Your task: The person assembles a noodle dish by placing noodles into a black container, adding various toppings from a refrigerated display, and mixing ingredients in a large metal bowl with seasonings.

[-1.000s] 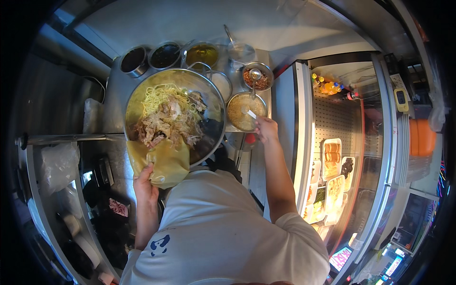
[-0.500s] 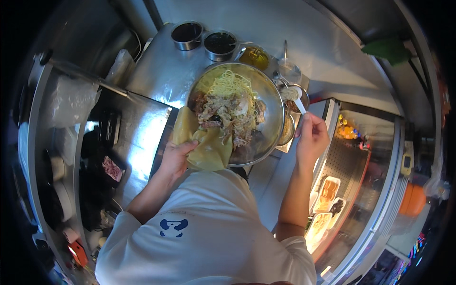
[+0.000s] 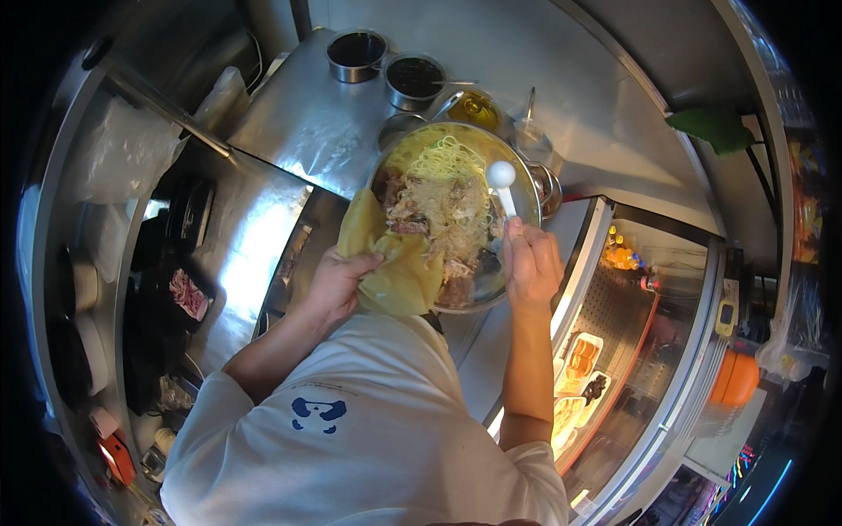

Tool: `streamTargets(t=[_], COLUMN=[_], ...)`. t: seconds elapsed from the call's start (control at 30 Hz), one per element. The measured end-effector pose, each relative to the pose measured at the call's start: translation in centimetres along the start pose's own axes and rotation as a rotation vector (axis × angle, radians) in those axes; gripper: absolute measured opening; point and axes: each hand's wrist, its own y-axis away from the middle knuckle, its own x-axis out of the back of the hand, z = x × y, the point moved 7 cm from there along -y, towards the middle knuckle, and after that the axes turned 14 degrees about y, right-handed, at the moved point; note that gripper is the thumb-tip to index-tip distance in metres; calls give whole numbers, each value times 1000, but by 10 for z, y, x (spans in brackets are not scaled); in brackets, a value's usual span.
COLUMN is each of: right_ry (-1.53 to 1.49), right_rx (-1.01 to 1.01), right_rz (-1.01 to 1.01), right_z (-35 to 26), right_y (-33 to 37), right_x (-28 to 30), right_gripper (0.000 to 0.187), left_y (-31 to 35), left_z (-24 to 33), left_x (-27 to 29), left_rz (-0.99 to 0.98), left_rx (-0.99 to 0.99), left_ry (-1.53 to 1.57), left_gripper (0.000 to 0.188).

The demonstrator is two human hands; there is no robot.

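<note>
A large steel mixing bowl stands in front of me, tilted slightly in view. Pale yellow noodles lie at its far side, with shredded beige topping and reddish meat pieces over and beside them. My left hand pinches a limp yellow sheet between thumb and fingers; it drapes over the bowl's near left rim. What the sheet is made of I cannot tell. Between its fingertips my right hand grips the handle of a white measuring spoon, held above the bowl's right side.
Behind the bowl are two steel pots of dark sauce, a container of yellow oil and a clear cup. To the right is a lit display case with food trays. Reddish meat lies at left.
My right hand has brought the spoon leftward from the small containers beside the bowl to above the noodles. Shredded topping looks more spread out. The left hand still holds the yellow sheet.
</note>
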Motion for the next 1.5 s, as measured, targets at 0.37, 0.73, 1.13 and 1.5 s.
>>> streamTargets(t=[0.37,0.73,1.13,1.5], right_ry=[-2,135,-495,-862], right_rx=[-1117,-991,-1575,-1838], right_rz=[-269,-662,-512,-283], right_z=[138,144,135,137], right_y=[200,269,308,318], right_x=[-17,-108,-133,-106], right_gripper=[13,11,16,13], left_y=[17,24,30,23], left_z=[22,37,23,21], left_x=[14,40,31,31], left_rz=[99,163,153,147], left_rx=[-167,-291,-296,-247], left_ry=[-132,-178,-171,-175], left_gripper=[44,40,41,42])
